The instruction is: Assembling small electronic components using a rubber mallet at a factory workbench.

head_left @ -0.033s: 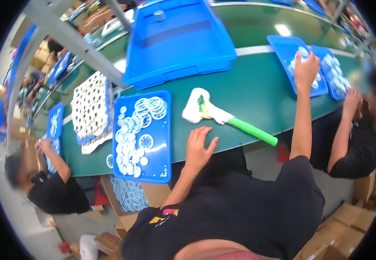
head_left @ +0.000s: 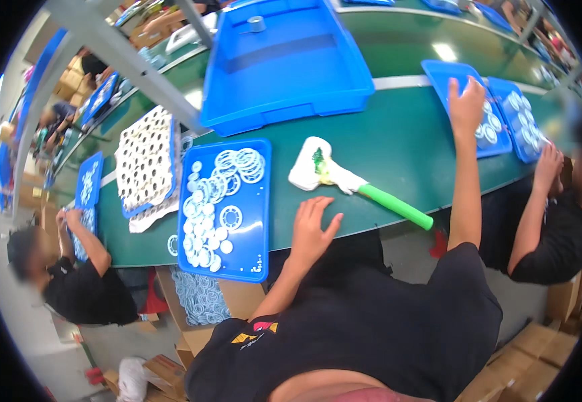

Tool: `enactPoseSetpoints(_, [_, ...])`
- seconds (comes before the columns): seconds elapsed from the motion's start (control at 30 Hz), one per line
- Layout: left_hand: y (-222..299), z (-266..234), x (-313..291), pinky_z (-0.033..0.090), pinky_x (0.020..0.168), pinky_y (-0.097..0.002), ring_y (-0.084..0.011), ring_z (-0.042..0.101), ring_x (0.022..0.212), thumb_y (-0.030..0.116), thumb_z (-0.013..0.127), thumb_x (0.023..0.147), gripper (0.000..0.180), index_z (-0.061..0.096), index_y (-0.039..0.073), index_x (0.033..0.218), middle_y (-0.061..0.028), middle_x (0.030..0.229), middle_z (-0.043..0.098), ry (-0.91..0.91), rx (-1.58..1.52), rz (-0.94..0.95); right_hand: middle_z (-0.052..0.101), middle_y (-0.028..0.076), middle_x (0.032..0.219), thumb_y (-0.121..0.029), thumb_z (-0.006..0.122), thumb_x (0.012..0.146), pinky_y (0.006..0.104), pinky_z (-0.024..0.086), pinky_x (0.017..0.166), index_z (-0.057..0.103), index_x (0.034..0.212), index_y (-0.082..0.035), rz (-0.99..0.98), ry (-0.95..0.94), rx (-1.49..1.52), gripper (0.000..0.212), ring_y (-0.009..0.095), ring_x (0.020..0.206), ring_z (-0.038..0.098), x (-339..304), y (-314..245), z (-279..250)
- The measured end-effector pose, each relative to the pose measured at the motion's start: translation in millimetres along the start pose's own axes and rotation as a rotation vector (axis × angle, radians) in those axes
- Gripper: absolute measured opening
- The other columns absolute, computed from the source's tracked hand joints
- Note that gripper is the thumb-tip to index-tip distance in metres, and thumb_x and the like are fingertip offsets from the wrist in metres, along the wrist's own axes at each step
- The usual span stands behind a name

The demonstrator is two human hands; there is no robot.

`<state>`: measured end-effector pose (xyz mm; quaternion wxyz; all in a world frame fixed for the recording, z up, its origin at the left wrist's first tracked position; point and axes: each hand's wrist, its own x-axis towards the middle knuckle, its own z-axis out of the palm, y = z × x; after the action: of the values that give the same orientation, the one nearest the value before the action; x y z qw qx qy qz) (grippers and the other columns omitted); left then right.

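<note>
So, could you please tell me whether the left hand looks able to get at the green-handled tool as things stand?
Probably yes: the left hand is open beside the green-handled tool, appears to hold nothing, and nothing visible stands between them on the green table.

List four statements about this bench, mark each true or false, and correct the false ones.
1. The left hand is open and empty. True.
2. The right hand grips the green-handled tool. False: the green-handled tool lies on the table; the right hand is at a small blue tray.
3. The large blue bin has a grey roll inside. True.
4. The flat tray of rings lies right of the tool. False: the flat tray lies left of it.
</note>
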<state>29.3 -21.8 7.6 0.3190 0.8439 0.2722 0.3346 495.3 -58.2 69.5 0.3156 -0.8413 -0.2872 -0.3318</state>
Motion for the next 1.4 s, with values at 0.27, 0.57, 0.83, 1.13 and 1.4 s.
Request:
enactPoseSetpoints(0.27, [-1.6,-2.8,-3.0,0.051,0.096,-0.0441,-0.036,0.063,0.111,0.015,0.079,0.09,0.046,0.061,0.002,0.13,-0.0154,0.118,0.068,0.018,-0.053,-0.026,0.069,0.03,0.122,-0.054,0.065,0.093,0.0572,0.055,0.094,0.071,0.113,0.001,0.064,-0.787,0.115,0.059,0.048,0.112,0.067,18.1,-179.9,134.7])
enactPoseSetpoints(0.57, [-10.4,-3.9,-7.5,0.05,0.096,-0.0455,-0.0378,0.062,0.109,0.015,0.076,0.091,0.044,0.059,-0.001,0.129,-0.0181,0.116,0.066,0.022,-0.029,0.068,0.073,0.027,0.105,-0.039,0.068,0.095,0.0558,0.056,0.087,0.069,0.103,0.003,-0.037,-0.535,0.245,0.042,0.048,0.099,0.07,-13.5,-187.8,116.4])
enactPoseSetpoints(0.83, [-5.3,-3.7,-8.2,0.049,0.097,-0.0456,-0.0382,0.061,0.111,0.015,0.075,0.092,0.041,0.061,-0.003,0.126,-0.0189,0.117,0.066,0.023,-0.04,0.045,0.072,0.027,0.098,-0.036,0.065,0.1,0.0563,0.053,0.083,0.065,0.098,0.002,-0.078,-0.358,0.346,0.038,0.049,0.094,0.068,-27.3,-184.8,93.7])
enactPoseSetpoints(1.13, [-6.0,-3.7,-8.3,0.05,0.095,-0.0452,-0.038,0.062,0.11,0.013,0.076,0.09,0.036,0.065,-0.001,0.122,-0.0181,0.116,0.067,0.06,-0.032,0.072,0.072,0.028,0.102,-0.035,0.066,0.097,0.0575,0.055,0.085,0.066,0.101,0.003,-0.081,-0.441,0.268,0.039,0.049,0.097,0.07,-13.4,-186.0,113.0])
enactPoseSetpoints(1.4, [-6.2,-3.7,-6.6,0.051,0.095,-0.0451,-0.0379,0.062,0.11,0.013,0.076,0.09,0.035,0.066,0.0,0.121,-0.0178,0.116,0.067,0.053,-0.049,0.075,0.072,0.026,0.109,-0.044,0.068,0.094,0.06,0.056,0.087,0.065,0.115,0.0,-0.302,-0.231,0.017,0.049,0.049,0.098,0.071,-3.4,-184.1,152.1])
